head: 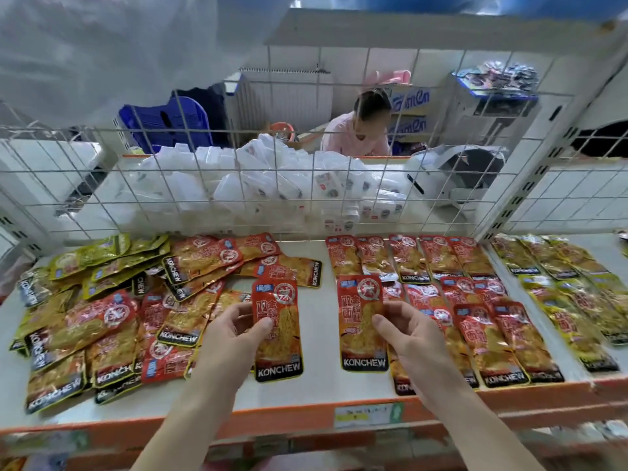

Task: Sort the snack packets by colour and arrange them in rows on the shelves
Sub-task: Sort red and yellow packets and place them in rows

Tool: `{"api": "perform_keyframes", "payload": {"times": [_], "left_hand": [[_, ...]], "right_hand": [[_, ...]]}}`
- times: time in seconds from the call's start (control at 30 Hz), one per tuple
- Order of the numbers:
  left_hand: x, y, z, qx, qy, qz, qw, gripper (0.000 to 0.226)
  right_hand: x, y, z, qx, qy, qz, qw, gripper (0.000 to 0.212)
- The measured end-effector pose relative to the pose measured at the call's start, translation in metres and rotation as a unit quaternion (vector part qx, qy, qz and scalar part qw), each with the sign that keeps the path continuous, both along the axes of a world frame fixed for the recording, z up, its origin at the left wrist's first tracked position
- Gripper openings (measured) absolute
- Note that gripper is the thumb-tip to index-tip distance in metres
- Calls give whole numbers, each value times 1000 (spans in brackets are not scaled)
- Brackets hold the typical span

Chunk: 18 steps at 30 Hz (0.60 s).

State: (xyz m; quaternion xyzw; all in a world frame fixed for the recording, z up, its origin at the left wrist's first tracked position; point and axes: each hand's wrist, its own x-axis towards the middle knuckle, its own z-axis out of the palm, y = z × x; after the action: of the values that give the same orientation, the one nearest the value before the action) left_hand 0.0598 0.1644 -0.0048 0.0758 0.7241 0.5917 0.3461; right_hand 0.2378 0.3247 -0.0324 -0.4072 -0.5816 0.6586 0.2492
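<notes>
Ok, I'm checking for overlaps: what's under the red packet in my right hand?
A second red packet shows its black end beneath the red packet, lower right, by the right hand. Its upper part is hidden by both.

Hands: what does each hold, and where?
Left hand pinches one red packet by its left edge; right hand pinches the other red packet by its right edge.

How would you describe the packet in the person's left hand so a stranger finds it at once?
Find the white shelf with the orange front edge. Between the jumbled pile on its left and the tidy red rows on its right, spot the red packet pinched by the left hand. The other held packet, in the right hand, sits nearer the rows.
</notes>
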Motion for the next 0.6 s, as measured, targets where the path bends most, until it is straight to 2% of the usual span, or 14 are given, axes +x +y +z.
{"api": "perform_keyframes", "payload": {"times": [0.13, 0.6], "left_hand": [[22, 29, -1, -3, 13, 3, 1000, 13], [61, 88, -18, -54, 61, 2, 997, 11]], "right_hand": [[24, 27, -1, -6, -6, 11, 1000, 22], [64, 90, -7, 18, -36, 55, 998, 14]]}}
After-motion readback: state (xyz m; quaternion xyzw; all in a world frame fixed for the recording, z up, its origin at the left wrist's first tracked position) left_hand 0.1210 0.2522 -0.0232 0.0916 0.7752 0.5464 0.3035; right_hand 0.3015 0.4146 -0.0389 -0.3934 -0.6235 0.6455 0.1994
